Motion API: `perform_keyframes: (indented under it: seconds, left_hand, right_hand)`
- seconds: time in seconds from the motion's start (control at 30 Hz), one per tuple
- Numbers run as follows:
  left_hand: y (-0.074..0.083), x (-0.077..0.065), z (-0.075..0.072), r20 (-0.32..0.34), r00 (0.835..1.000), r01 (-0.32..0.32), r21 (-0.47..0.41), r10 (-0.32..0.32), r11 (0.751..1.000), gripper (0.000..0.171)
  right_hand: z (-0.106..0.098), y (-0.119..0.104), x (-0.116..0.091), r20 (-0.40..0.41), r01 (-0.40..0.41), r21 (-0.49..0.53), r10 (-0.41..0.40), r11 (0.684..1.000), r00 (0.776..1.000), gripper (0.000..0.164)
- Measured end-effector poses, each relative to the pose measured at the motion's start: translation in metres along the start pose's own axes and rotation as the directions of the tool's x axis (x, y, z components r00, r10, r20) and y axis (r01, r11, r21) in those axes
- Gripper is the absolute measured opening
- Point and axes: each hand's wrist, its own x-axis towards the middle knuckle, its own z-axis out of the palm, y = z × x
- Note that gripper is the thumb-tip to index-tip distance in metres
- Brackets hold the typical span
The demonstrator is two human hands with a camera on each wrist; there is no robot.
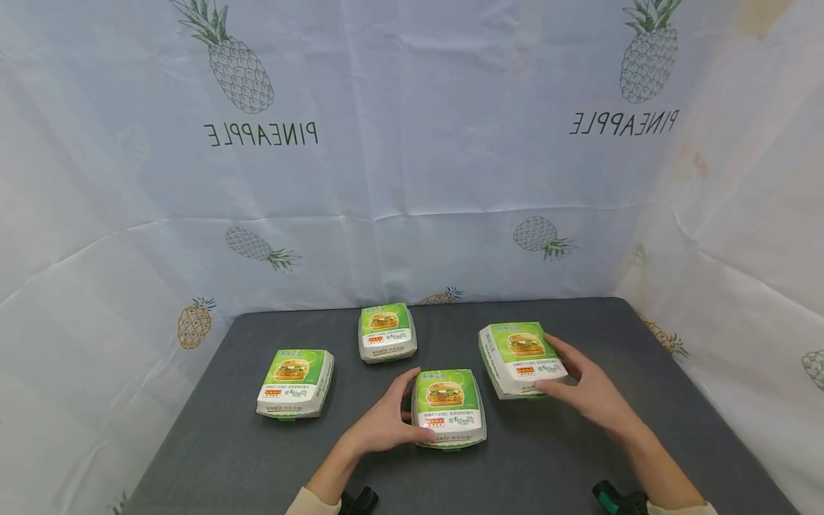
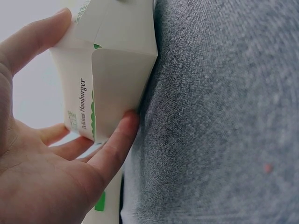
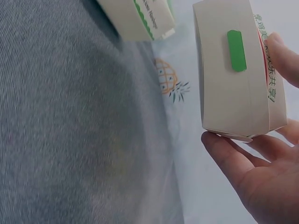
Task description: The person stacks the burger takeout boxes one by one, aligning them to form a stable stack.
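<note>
My left hand (image 1: pixel 386 420) grips the near middle burger box (image 1: pixel 448 408) by its left side, thumb at the front corner and fingers toward the back. In the left wrist view this burger box (image 2: pixel 124 88) rests on the dark cloth, its side reading "Delicious Hamburger". Over at the right, my right hand (image 1: pixel 589 386) holds another burger box (image 1: pixel 523 357) between thumb and fingers. The right wrist view shows that burger box (image 3: pixel 233 70) raised off the table surface, a green tab on its side. All lids in view are closed, green and white with a burger picture.
Two more burger boxes stand on the dark table (image 1: pixel 212 458): one at the left (image 1: pixel 295 383), another at the back middle (image 1: pixel 386 332). A white curtain (image 1: pixel 412 172) printed with pineapples hangs behind the table's back edge and along both sides.
</note>
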Motion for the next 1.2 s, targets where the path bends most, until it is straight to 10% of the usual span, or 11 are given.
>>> perform_keyframes:
  seconds: [0.5,1.2]
  left_hand:
    - [-0.001,0.000,0.000,-0.003,1.000,0.008,0.005,-0.008,1.000,0.111]
    - [0.000,0.000,0.000,0.000,1.000,0.006,0.004,-0.006,1.000,0.110]
  right_hand:
    - [0.022,-0.015,-0.004,0.069,0.006,0.148,-0.016,0.989,0.998,0.091]
    - [0.046,-0.020,-0.006,0.100,0.054,0.080,-0.061,0.995,0.993,0.093]
